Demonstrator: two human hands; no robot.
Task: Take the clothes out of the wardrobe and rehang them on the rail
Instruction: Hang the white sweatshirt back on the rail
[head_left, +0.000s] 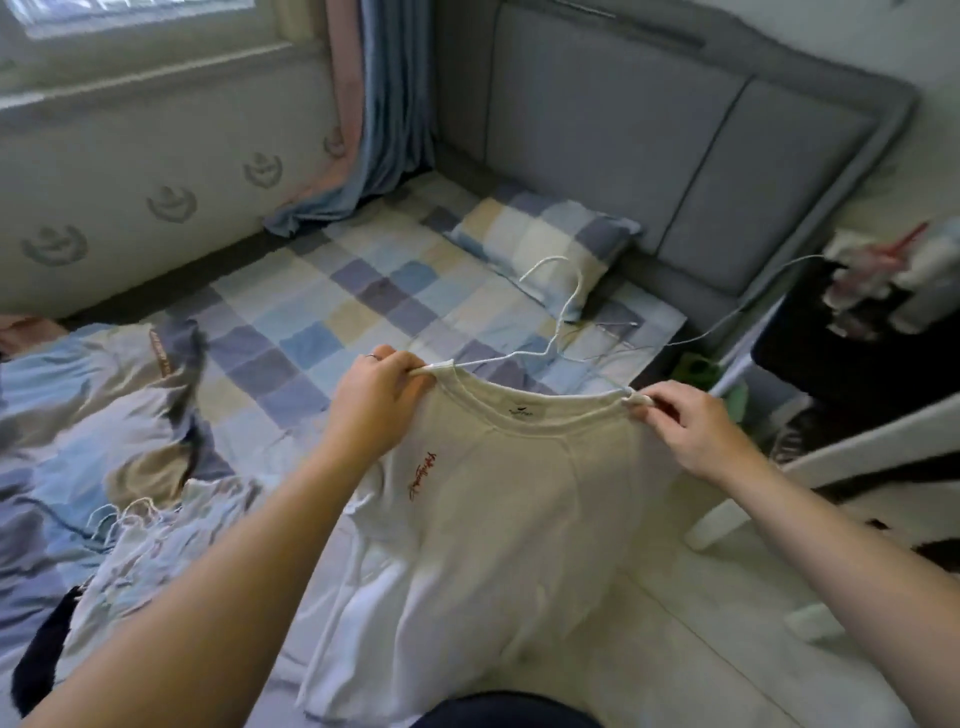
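Bed (337, 291) beyond your hands | your left hand (379, 405) and right hand (691, 426) each pinch a T-shirt (493, 519) shoulder over the hanger (551, 347) ends | likely light, limp cloth: grip there.

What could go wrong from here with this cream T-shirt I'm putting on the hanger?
The T-shirt neckline is stretched between the hanger ends pinched by your left hand and right hand. It may overstretch, or slip off one end once you let go. The shirt's lower part drapes beside the clothes pile, so lifting might drag something along.
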